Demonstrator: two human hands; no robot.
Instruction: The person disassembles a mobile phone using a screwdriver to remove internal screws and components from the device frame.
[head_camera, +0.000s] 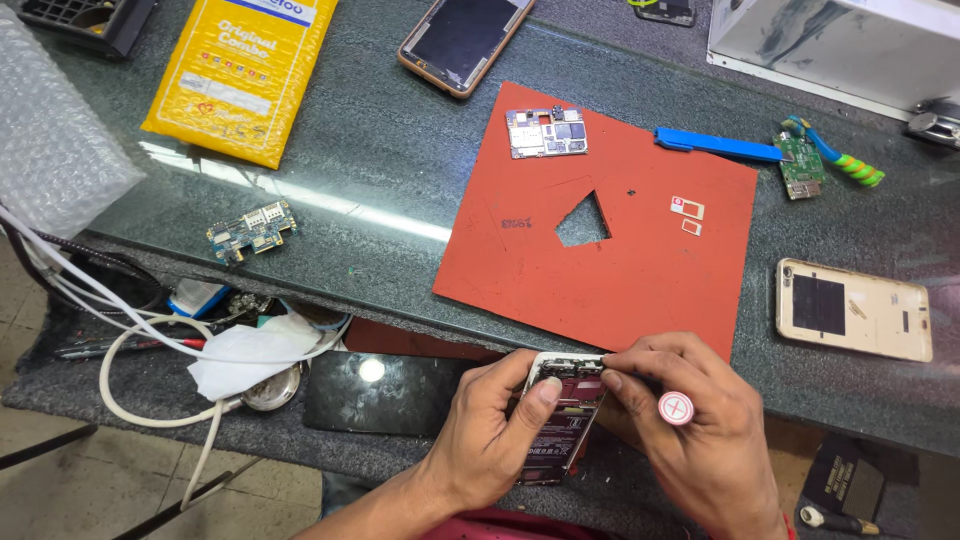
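The left hand (490, 430) grips an opened black smartphone with exposed internals (562, 420), thumb across its face, below the dark stone tabletop (380, 130). At the phone's 2 o'clock, the right hand (700, 430) is closed around a screwdriver with a round white-and-red cap (676, 407). A red rubber mat (610, 230) lies at 12 o'clock.

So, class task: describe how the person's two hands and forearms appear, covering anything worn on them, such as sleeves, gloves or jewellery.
Both hands are bare, with no gloves. The left hand and its forearm show no sleeve, watch or ring. The right hand shows no ring; at its wrist, by the frame's lower edge, a thin red band is just visible. Fingernails are short.
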